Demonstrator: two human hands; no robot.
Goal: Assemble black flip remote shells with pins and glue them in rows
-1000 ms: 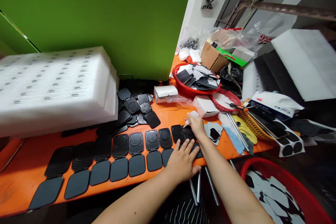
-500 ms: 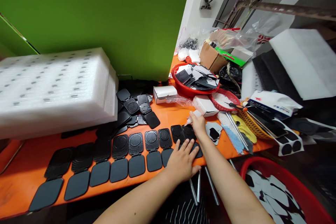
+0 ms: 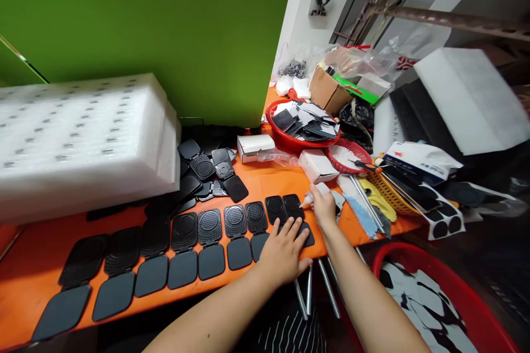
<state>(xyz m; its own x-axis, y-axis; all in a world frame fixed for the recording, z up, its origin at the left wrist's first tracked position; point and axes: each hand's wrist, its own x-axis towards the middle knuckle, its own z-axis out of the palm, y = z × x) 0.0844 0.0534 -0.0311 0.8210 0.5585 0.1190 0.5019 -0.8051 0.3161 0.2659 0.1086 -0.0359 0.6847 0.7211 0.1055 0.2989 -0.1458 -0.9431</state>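
My right hand [image 3: 323,208] is closed round a small white squeeze bottle [image 3: 315,194]. The bottle's narrow tip points left, beside the ridged upper half of the black hinged piece [image 3: 293,206] at the row's right end. Flat on the smooth lower halves of the last pieces lies my left hand [image 3: 283,251], fingers spread, covering part of them. Leftward along the table runs a row of several more opened black hinged pieces [image 3: 209,226], each with a ringed, ridged half above and a plain flat half [image 3: 211,261] below.
A heap of black pieces [image 3: 202,166] lies behind the row, beside white foam blocks [image 3: 136,132]. Small white boxes [image 3: 318,166], a red basin of cut sheets [image 3: 285,140], a red basket [image 3: 351,168] and a yellow basket [image 3: 391,194] stand behind and right. A red tub [image 3: 476,300] sits below the edge.
The right hand has drawn the bottle rightward, from over the last piece's ridged half to its right side. The left hand stays flat on the pieces. The whole view has shifted slightly.
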